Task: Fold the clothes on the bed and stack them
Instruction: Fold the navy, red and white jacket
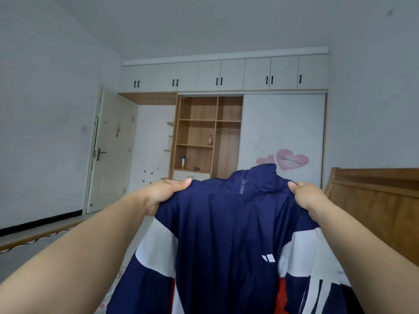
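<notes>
A navy zip-up jacket [222, 234] with white and red panels hangs in the air in front of me, its collar up and zipper facing me. My left hand [163, 193] grips its left shoulder and my right hand [306, 196] pinches its right shoulder. The jacket's lower part runs out of the frame at the bottom. A strip of the bed's patterned sheet [113, 288] shows at the lower left, mostly hidden by the jacket and my arms.
A wooden headboard [374, 200] stands at the right. Across the room is a wardrobe [204, 137] with open shelves holding bottles, and a sliding door with pink heart stickers [292, 159]. A white door [108, 155] is at the left. Grey floor lies beyond the bed.
</notes>
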